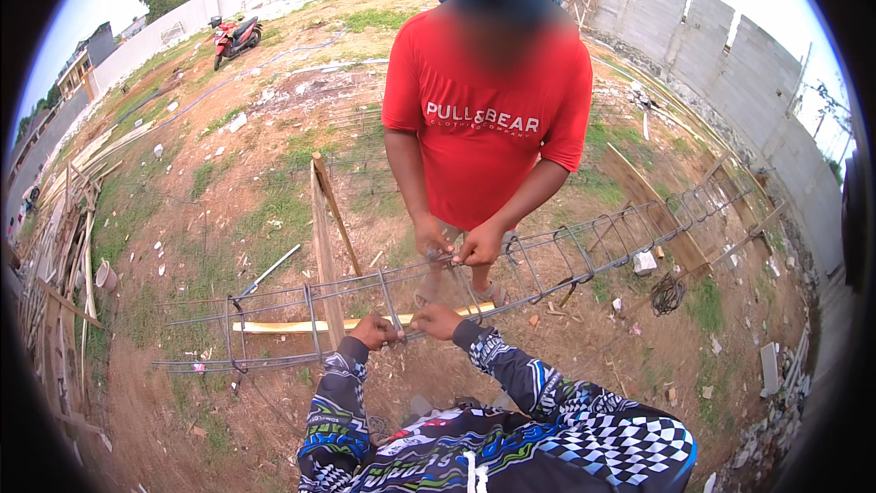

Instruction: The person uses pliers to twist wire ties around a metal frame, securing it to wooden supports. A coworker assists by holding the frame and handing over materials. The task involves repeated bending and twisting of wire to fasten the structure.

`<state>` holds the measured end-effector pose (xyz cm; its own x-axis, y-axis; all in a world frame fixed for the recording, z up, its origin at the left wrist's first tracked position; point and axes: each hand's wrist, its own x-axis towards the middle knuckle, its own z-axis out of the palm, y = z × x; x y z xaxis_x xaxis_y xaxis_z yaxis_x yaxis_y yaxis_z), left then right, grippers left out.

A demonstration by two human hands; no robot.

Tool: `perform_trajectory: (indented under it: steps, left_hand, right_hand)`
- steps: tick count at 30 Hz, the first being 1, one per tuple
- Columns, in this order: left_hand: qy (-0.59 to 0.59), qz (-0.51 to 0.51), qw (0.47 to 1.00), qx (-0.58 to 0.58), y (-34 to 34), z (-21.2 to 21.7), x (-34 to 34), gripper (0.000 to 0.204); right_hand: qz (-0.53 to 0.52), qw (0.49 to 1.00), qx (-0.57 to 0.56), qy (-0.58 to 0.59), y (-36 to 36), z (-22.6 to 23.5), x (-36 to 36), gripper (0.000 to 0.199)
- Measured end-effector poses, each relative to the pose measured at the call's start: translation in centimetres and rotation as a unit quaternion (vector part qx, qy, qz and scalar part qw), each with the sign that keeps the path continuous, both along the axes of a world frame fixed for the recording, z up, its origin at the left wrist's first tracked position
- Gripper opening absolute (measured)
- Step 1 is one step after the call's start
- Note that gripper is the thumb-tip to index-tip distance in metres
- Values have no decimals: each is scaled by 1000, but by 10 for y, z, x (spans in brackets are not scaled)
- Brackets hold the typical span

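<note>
A long cage of steel reinforcing bars with square stirrups (314, 319) crosses in front of me. My left hand (372, 332) is closed at its near long bar, fingertips pinched together. Close by on the right, my right hand (437, 320) is also closed, its fingers at the same bar beside a stirrup (391, 297). Whatever is between my fingers is too small to make out. Across the cage, a co-worker in a red shirt (488, 110) has both hands (459, 242) together at the far bar.
A wooden plank support (326, 251) stands under the cage's left part, and a wide board (657, 210) under its right. A coil of wire (668, 294) hangs or lies near that board. Timber (68, 246) is piled at left. A motorbike (235, 39) stands far off, a block wall (712, 36) at right.
</note>
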<state>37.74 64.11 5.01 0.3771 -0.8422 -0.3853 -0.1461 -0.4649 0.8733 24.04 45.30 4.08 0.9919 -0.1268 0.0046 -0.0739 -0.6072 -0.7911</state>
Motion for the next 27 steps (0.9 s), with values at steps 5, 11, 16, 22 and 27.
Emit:
perform_trajectory:
  steps: [5,11,16,22,27]
  left_hand:
    - [11,7,1000,3,-1,-5,0,37]
    - [-1,22,1000,14,-4,7,-6,34]
    - [19,23,999,-16,2,-1,-7,33]
    - [10,-23,1000,14,2,-20,6,40]
    - [8,-45,999,20,-6,-14,3,43]
  right_hand:
    - [-80,991,-57,92,2,2,3,30]
    - [-58,950,-130,278,-9,6,30,44]
    - [-38,901,-152,404,-3,28,45,48]
    - [-47,905,-126,404,-7,10,35,42]
    - [-137,962,-47,232,-12,-10,18,37]
